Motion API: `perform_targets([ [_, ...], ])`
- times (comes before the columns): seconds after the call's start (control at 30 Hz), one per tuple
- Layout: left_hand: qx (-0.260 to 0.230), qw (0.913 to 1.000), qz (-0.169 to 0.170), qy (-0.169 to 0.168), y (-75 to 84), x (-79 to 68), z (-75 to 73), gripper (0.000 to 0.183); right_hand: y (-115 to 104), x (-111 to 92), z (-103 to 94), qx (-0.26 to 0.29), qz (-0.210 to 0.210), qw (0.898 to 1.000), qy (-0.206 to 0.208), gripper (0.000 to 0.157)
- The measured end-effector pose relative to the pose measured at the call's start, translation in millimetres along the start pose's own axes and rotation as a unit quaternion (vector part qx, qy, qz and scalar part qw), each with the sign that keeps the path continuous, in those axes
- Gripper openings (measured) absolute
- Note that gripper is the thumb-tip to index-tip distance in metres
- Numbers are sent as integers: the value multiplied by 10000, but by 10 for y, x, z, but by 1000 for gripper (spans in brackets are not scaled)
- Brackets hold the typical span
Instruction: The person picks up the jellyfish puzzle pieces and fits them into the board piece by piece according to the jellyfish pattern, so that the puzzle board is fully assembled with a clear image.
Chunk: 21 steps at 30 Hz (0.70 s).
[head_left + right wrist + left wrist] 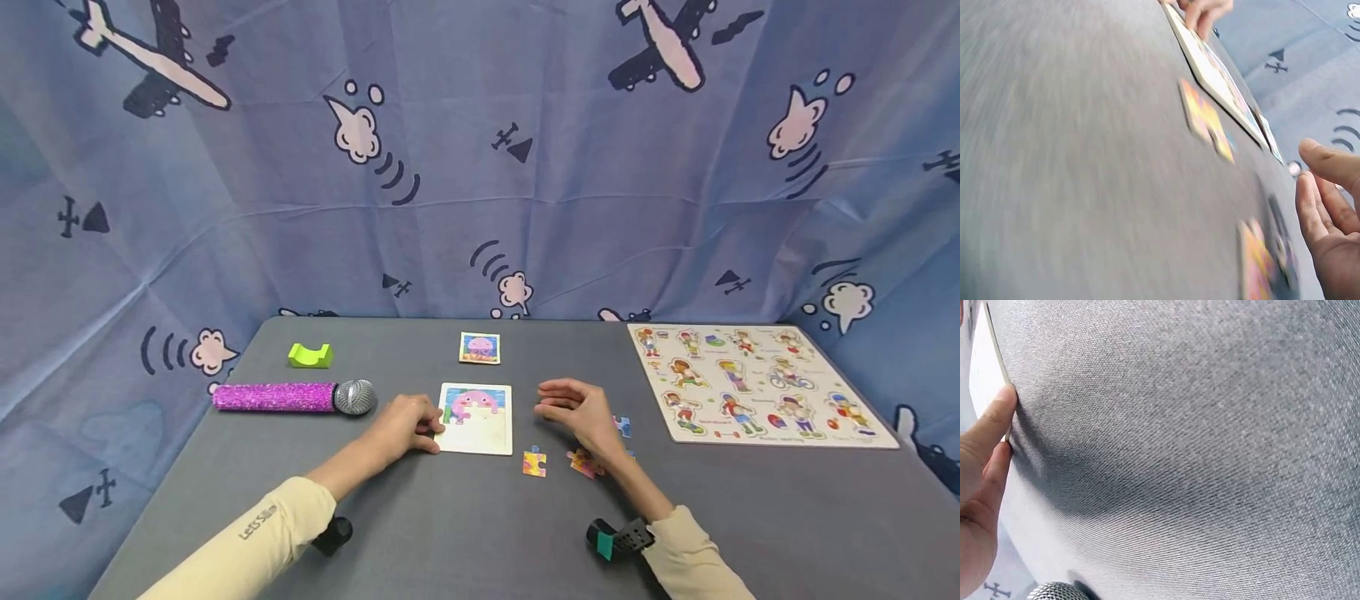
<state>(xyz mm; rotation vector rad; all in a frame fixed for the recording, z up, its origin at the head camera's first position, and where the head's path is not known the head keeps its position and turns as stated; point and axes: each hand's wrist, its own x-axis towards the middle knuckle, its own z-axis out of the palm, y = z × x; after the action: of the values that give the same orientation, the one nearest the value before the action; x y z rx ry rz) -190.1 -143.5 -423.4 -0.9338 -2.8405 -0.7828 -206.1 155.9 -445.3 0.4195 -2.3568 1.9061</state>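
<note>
My left hand (pixel 408 427) holds the left edge of a small white puzzle board (pixel 474 444), fingertips at its rim. Part of a pink octopus picture fills the board's upper half; the lower part is bare. In the left wrist view, a finger and the thumb (pixel 999 406) touch the board's edge. My right hand (pixel 585 414) hovers right of the board with fingers loosely bent and nothing between them. Below it lie a yellow-orange puzzle piece (pixel 534 462), an orange-pink piece (pixel 583 463) and a blue piece (pixel 622 426), partly hidden by the hand and wrist.
A small octopus picture card (pixel 480 348) lies behind the board. To the left are a purple glittery microphone (pixel 277 397) and a lime-green block (pixel 310 357). A large wooden sports puzzle (pixel 757 383) covers the right rear of the grey table (pixel 450 533).
</note>
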Motion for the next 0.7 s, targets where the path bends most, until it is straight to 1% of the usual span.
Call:
perform_targets([
  [0.1,28,10000,28,19,4,7,3,23,-10,-48,-174,-252,-31,9997,8,35],
  [0.23,52,10000,38,8,3,11,4,23,-8,-97,-398,-847,-175,9962,-41,32],
  [0.3,51,10000,41,0,1,12,3,22,3,-111,-494,-1153,-182,9930,-160,31],
  [0.37,45,10000,37,-11,2,13,2,22,18,-118,-571,-1413,-128,9892,-374,32],
  [0.47,24,10000,-1,-8,5,11,0,22,43,-120,-651,-1807,-146,9808,-720,34],
  [0.53,20,10000,-28,-10,8,10,-2,22,62,-120,-686,-2037,-220,9749,-872,35],
  [0.6,11,10000,-50,-14,11,10,-3,22,80,-118,-706,-2244,-309,9696,-929,35],
  [0.7,-8,10000,-40,-31,14,12,-1,22,105,-111,-719,-2544,-371,9621,-906,33],
])
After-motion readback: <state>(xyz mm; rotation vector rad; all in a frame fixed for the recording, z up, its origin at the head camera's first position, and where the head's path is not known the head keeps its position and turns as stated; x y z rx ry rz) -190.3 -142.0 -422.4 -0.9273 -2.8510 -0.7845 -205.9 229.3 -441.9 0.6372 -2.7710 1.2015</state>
